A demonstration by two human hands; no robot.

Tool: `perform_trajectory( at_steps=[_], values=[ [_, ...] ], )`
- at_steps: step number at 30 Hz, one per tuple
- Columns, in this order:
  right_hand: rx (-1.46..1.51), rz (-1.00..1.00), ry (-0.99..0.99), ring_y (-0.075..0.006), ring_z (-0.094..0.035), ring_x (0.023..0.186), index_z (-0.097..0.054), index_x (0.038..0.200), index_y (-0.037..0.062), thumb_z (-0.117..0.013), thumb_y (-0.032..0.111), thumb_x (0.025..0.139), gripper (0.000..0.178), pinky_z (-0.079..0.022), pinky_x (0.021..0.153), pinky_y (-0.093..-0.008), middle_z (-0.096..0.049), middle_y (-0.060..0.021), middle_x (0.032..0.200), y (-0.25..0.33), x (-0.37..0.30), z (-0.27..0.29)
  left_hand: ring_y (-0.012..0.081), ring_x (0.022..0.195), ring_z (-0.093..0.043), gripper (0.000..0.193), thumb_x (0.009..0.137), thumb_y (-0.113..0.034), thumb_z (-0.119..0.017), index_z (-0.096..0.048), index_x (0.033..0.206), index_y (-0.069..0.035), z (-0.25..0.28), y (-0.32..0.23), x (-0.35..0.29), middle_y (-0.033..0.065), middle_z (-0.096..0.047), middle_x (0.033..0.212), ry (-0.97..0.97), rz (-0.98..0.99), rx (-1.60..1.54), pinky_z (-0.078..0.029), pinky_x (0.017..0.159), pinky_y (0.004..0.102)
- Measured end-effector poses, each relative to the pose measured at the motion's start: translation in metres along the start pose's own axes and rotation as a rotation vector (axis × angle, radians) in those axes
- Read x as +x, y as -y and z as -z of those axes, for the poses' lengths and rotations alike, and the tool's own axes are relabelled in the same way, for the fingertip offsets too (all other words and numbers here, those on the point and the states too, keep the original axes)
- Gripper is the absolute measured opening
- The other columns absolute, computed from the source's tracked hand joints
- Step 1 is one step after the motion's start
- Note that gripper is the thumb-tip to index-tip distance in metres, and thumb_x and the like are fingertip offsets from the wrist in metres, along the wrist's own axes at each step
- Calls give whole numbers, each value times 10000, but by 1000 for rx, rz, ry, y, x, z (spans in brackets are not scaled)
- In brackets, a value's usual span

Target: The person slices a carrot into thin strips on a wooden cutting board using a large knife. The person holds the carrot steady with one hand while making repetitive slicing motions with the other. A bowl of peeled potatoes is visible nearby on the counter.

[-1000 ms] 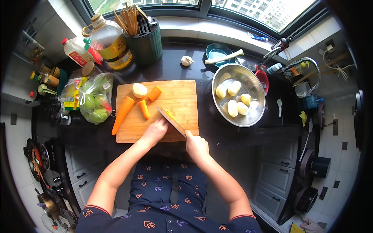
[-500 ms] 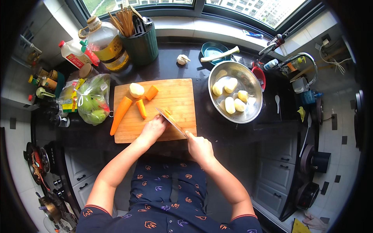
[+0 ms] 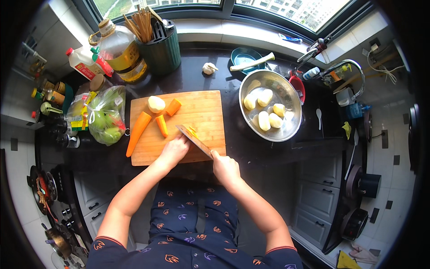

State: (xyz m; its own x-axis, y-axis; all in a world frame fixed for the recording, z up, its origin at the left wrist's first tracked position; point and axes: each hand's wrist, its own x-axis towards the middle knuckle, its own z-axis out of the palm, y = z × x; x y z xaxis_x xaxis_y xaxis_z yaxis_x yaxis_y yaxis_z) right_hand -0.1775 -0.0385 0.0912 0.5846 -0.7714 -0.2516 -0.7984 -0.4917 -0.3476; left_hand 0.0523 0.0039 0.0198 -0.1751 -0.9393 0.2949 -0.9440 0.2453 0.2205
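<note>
My right hand point(image 3: 225, 169) is closed round the handle of a kitchen knife point(image 3: 195, 142), whose blade slants across the lower right of a wooden cutting board point(image 3: 206, 105). Against the blade's left side, my left hand point(image 3: 175, 149) has its fingers curled down; whatever lies under them is hidden. Thin orange carrot strips point(image 3: 192, 131) lie just beyond the blade. Farther up the board are a carrot chunk point(image 3: 173, 107), a carrot piece with a flat cut side point(image 3: 161, 126) and a peeled potato point(image 3: 156, 104). A long peeled carrot point(image 3: 139, 133) rests along the left edge.
A metal basin point(image 3: 271, 136) holding several peeled potatoes stands right of the board. Behind are a garlic bulb point(image 3: 209, 68) and a teal bowl point(image 3: 239, 55) with a pale stalk across it. Bagged green vegetables point(image 3: 106, 117), an oil jug point(image 3: 117, 47) and a knife block point(image 3: 163, 56) stand left.
The knife blade has turned so that more of its flat side shows, and more of the carrot strips are visible beyond it. Both hands stay nearly in place.
</note>
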Motion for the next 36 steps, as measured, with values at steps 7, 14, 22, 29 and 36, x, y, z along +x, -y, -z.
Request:
perform_trajectory(
  at_steps=[7, 14, 22, 29, 36],
  values=[
    [-15, 62, -29, -386, -709, 635, -604, 1021, 69, -563, 80, 910, 119, -578, 566, -488, -683, -208, 685, 8, -8, 28, 273, 954, -684, 246, 914, -205, -660, -675, 1086, -30, 5, -4, 4, 120, -658, 1059, 84, 52, -3, -632, 666, 379],
    [-1, 38, 29, -398, -711, 655, -601, 982, 66, -556, 76, 905, 89, -580, 586, -501, -682, -217, 693, 5, -11, 26, 269, 957, -685, 242, 910, -187, -653, -670, 1084, -19, 5, -7, 2, 123, -656, 1060, 126, 55, -16, -634, 678, 379],
    [28, 19, -12, -417, -705, 677, -606, 1068, 75, -552, 86, 915, 163, -576, 622, -514, -683, -225, 705, 8, 0, 1, 293, 923, -686, 261, 869, -146, -672, -679, 1086, -2, 0, 0, -5, 145, -654, 1046, 143, 62, 17, -629, 680, 387],
    [7, 61, -21, -403, -708, 653, -609, 1045, 67, -567, 94, 913, 141, -578, 594, -499, -681, -214, 686, 11, -7, 26, 278, 925, -683, 232, 873, -147, -654, -680, 1059, -11, 6, -3, 0, 128, -650, 1064, 106, 57, -9, -628, 676, 381],
    [26, -6, 50, -442, -687, 675, -630, 1109, 93, -543, 137, 960, 178, -565, 634, -537, -674, -248, 712, -1, -3, 6, 307, 930, -689, 237, 853, -175, -713, -684, 1030, -20, 2, 4, 0, 144, -664, 980, 152, 30, -20, -616, 723, 394]
  ],
)
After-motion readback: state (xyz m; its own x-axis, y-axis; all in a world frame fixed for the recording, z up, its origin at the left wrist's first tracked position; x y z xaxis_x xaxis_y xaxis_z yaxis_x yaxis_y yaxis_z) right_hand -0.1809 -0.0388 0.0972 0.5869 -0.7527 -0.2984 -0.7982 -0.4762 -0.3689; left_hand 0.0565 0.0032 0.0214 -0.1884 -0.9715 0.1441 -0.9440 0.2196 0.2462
